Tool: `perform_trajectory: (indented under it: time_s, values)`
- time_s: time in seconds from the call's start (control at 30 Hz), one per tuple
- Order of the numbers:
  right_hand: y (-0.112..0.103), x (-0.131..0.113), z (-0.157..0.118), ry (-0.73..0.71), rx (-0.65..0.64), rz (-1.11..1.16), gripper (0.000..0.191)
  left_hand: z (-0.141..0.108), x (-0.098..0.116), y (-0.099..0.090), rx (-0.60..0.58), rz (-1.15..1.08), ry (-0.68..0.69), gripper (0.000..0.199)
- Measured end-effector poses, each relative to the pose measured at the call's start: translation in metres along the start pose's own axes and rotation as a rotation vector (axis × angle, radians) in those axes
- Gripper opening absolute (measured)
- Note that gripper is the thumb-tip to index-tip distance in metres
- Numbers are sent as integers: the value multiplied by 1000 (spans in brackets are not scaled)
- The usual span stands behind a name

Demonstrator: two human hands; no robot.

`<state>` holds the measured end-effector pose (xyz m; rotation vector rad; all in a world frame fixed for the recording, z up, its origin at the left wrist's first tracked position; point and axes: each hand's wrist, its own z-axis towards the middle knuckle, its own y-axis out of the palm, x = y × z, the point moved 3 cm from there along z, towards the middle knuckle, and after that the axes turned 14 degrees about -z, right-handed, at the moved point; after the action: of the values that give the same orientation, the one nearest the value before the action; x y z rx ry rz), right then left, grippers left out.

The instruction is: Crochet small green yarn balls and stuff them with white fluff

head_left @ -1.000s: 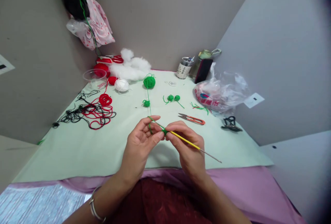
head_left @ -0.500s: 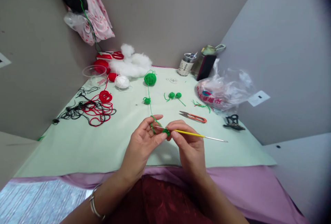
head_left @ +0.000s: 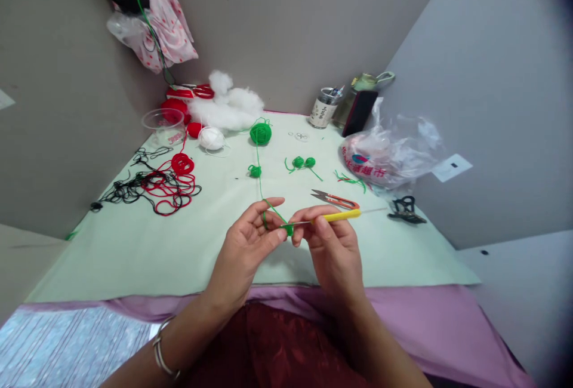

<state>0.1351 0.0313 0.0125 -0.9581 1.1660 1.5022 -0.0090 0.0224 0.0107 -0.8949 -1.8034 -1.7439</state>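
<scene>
My left hand (head_left: 248,243) pinches a small green crochet piece (head_left: 289,230) between thumb and a finger, with green yarn looped over its raised fingers. From there the strand runs up to a green yarn ball (head_left: 260,134) farther back. My right hand (head_left: 333,248) is closed round a yellow-handled crochet hook (head_left: 342,216). The hook's metal tip points left and meets the green piece; whether it passes through a stitch is too small to tell. Just beyond my right hand lie orange-handled thread snips (head_left: 335,199).
Tangled black yarn (head_left: 128,191) and red yarn (head_left: 182,164) lie left. White stuffing (head_left: 228,107) and a white yarn ball (head_left: 211,138) sit behind. Small green balls (head_left: 303,162) lie mid-table. A plastic bag (head_left: 385,152), phone (head_left: 359,113), pen tin (head_left: 324,108) and black claw clip (head_left: 406,210) stand right.
My right hand has shifted slightly right and turned the hook, so its yellow handle now tilts up to the right. My left hand keeps the green piece in nearly the same place.
</scene>
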Motion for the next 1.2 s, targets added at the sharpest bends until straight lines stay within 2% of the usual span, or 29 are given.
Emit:
perform_trajectory:
  time_s: [0.1, 0.2, 0.33, 0.53, 0.7, 0.77, 0.83, 0.9, 0.97, 1.03, 1.1, 1.2]
  values:
    - [-2, -3, 0, 5, -25, -6, 17, 0, 0, -1, -18, 6, -12, 39]
    - [-7, -6, -3, -44, -30, -121, 18, 0, 0, -2, -29, 36, -8, 38]
    - [-11, -14, -12, -257, -22, -405, 18, 0, 1, -4, -20, 98, 26, 38]
    - [-7, -24, -21, -576, -112, -788, 28, -1, 2, -3, 12, 190, 57, 35]
    - [-7, -19, -24, -711, -92, -980, 40, -3, 1, -1, 56, 193, 89, 39]
    - [-7, -15, -27, -759, -48, -1097, 47, -4, -2, 0, 58, 101, 37, 43]
    - [-8, -11, -30, -790, -17, -1140, 54, -4, -8, 1, 35, -49, -107, 46]
    - [-9, -10, -30, -748, 14, -1050, 52, -2, -11, 1, 17, -183, -248, 46]
    - [-11, -12, -27, -625, 74, -852, 39, 0, -10, 0, 22, -234, -286, 43]
    - [-12, -13, -21, -451, 129, -617, 26, 2, -6, -2, 29, -206, -225, 39]
    - [-9, -12, -14, -308, 102, -435, 21, 2, -2, -1, 8, -141, -155, 37]
    - [-3, -10, -9, -268, 25, -401, 17, -1, -3, 2, -13, -63, -96, 35]
